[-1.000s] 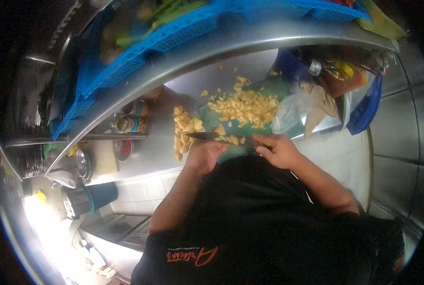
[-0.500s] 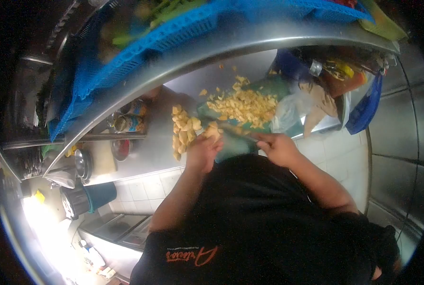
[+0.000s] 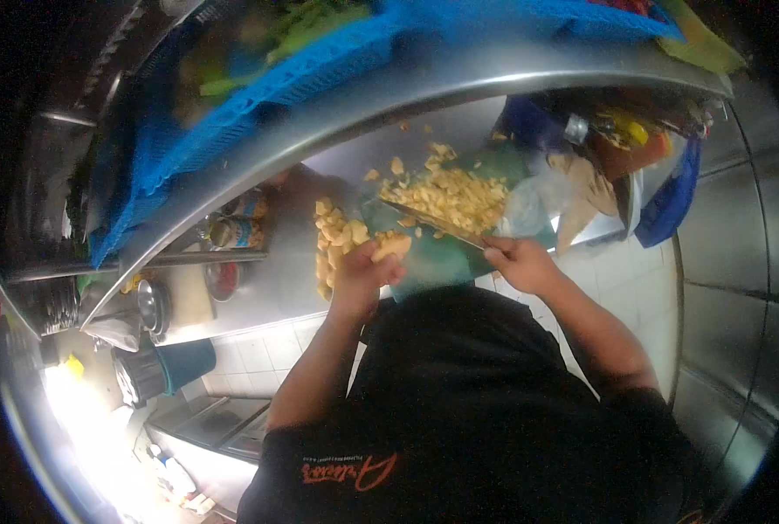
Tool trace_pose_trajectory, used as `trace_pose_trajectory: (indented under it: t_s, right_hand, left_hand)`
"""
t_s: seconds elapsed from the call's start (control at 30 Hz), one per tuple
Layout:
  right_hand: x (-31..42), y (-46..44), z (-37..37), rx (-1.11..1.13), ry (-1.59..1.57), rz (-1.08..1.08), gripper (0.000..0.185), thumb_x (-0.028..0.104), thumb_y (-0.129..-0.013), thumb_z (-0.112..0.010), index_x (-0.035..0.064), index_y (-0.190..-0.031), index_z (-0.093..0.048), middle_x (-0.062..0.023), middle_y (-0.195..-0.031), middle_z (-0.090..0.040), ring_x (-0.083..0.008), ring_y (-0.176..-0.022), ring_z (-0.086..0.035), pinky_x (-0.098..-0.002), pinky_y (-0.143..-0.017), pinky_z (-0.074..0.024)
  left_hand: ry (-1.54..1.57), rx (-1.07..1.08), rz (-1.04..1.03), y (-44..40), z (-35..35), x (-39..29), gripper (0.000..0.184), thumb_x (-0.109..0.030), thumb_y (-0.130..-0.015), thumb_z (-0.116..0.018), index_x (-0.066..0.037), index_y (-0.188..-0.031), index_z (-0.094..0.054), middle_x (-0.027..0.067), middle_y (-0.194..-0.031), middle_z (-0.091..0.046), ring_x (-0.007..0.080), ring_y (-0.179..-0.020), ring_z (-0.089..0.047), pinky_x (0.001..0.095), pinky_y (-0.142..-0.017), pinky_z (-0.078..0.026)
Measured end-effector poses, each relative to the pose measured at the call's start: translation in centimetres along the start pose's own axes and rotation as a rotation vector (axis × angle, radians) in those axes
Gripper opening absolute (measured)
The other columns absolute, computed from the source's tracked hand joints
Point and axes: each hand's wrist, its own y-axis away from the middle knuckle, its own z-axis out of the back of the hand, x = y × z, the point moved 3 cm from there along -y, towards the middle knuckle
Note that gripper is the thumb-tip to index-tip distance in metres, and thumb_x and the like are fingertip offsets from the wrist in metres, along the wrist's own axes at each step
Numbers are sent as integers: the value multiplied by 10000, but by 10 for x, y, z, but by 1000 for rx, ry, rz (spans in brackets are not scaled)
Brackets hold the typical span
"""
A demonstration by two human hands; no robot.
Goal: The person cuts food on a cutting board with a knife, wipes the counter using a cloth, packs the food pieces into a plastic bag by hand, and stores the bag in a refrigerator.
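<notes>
My left hand (image 3: 363, 281) is closed around a pale yellow, knobbly piece (image 3: 393, 245) that looks like peeled ginger, above the near left of a green cutting board (image 3: 433, 267). A knife (image 3: 437, 224) is gripped by its handle in my right hand (image 3: 527, 265); its blade points left, apart from the held piece, in front of the chopped pieces. Those chopped pale yellow pieces (image 3: 459, 194) lie heaped on the board. Larger uncut pieces (image 3: 329, 234) are piled on the steel counter just left of the board, beside my left hand.
A steel shelf edge (image 3: 494, 80) arches over the counter, bearing a blue plastic basket (image 3: 258, 96). Plastic bags (image 3: 542, 203) crowd the board's right side. Cans (image 3: 235, 232) and metal bowls (image 3: 152, 304) stand at left, with a dark bucket (image 3: 186, 361) below.
The knife has moved away from the held piece, and its blade now shows clearly over the board. My right hand has shifted slightly right; my left still grips the piece.
</notes>
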Motion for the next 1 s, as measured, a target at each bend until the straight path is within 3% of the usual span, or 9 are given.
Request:
trace_pose_trajectory:
  t_s: [0.1, 0.2, 0.33, 0.47, 0.67, 0.77, 0.8, 0.87, 1.0]
  right_hand:
    - [8, 11, 0, 57, -137, 16, 364, 359, -959, -583, 100, -1187, -698, -214, -1004, -710, -402, -928, -683, -445, -841, -543]
    - [61, 13, 6, -19, -70, 285, 361, 371, -951, -584, 135, -1201, -692, -219, -961, -703, -413, -895, -676, -469, -822, -546]
    - [48, -1, 4, 32, 144, 229, 413, 405, -933, -599, 114, -1213, -687, -212, -933, -710, -403, -880, -688, -466, -806, -551]
    - [-12, -4, 3, 70, 9, -50, 391, 398, -931, -612, 98, -1156, -720, -215, -941, -714, -395, -884, -695, -451, -808, -548]
    - [59, 15, 6, 8, -111, 292, 386, 376, -939, -608, 91, -1181, -702, -211, -961, -715, -382, -898, -696, -446, -819, -547]
    - [48, 5, 6, 16, 61, 275, 378, 364, -941, -609, 89, -1186, -696, -200, -1002, -715, -380, -935, -690, -440, -837, -544]
    - [34, 0, 6, 112, 114, 69, 384, 365, -946, -608, 87, -1197, -693, -191, -1032, -716, -369, -950, -693, -427, -847, -542]
    - [-17, -3, -5, 95, -41, -32, 390, 364, -954, -602, 84, -1213, -686, -191, -1021, -719, -346, -938, -702, -415, -844, -541]
    - [-10, 7, -2, 85, -212, -4, 379, 337, -972, -595, 79, -1239, -672, -185, -1006, -724, -285, -918, -714, -385, -842, -536]
  left_hand:
    - [-231, 24, -3, 2, 1, 0, 342, -149, -891, -695, 59, -1143, -594, 115, -941, -689, 182, -759, -665, 311, -643, -547]
    - [-369, 55, -37, -8, -6, -2, 344, -151, -914, -677, 52, -1179, -593, 103, -935, -695, 168, -747, -659, 292, -638, -538]
    - [-403, 109, -66, -5, 2, -1, 369, -149, -935, -656, 46, -1238, -580, 100, -886, -707, 163, -718, -661, 274, -637, -537]
    - [-569, 58, -28, 0, 11, 4, 427, -236, -923, -663, 61, -1218, -582, 91, -817, -706, 146, -718, -673, 280, -669, -517]
    - [-300, 157, -79, -2, 0, 6, 474, -243, -945, -652, 77, -1278, -544, 116, -853, -717, 177, -770, -686, 300, -708, -529]
    - [-343, 202, 80, -5, 11, 8, 479, -210, -966, -623, 91, -1312, -483, 131, -930, -707, 190, -827, -681, 312, -730, -529]
    - [-217, 203, 83, -4, 15, 10, 474, -199, -969, -616, 93, -1313, -470, 137, -955, -700, 192, -840, -677, 314, -732, -528]
    - [36, 205, 82, -1, 23, 16, 466, -177, -975, -603, 98, -1316, -445, 148, -1005, -687, 195, -867, -670, 318, -737, -525]
    - [-14, 227, -41, -5, 22, 13, 463, -172, -961, -626, 87, -1305, -456, 154, -1027, -671, 201, -846, -659, 324, -729, -518]
